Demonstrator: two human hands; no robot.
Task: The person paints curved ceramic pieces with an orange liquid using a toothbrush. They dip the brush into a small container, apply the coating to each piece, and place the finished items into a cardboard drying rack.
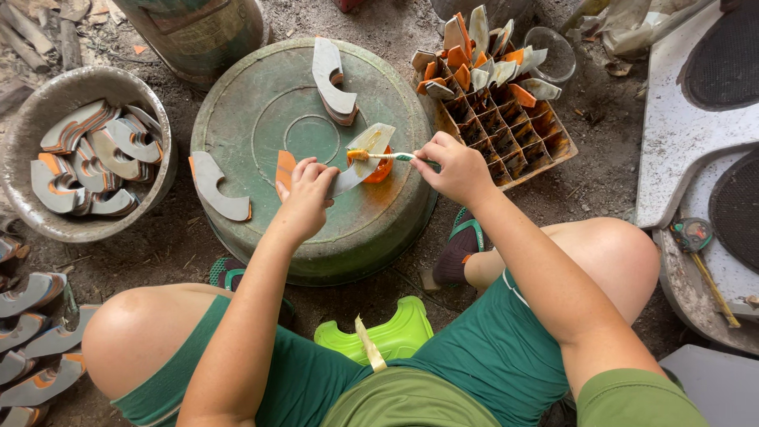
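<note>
1. Nearest the camera, at 6 o'clock: a lime-green plastic stool (379, 332) between the person's bare knees, a pale strip lying across it.
2. Left hand (304, 194), centre of view: fingers curled and pressed together, pinning a grey curved sole piece (356, 162) flat on the upturned green basin (269, 111).
3. Right hand (458, 168), just at 3 o'clock of the left: fingertips pinch the handle of a toothbrush (391, 156), its bristle end loaded with orange-yellow glue and touching the piece.
4. Beneath the brush tip, a small orange glue cup (381, 168) (mostly hidden by the piece).
5. At 9 o'clock, a grey bowl (24, 134) of cut pieces; more lie on the ground at 8.
6. At 1 o'clock, farther off, a gridded wooden rack (545, 138) holds glued pieces on end.
7. Risk, as I judge it: the piece overhangs the cup, so a hard stroke could tip it and spill glue; a loose left grip would let the piece slide.
</note>
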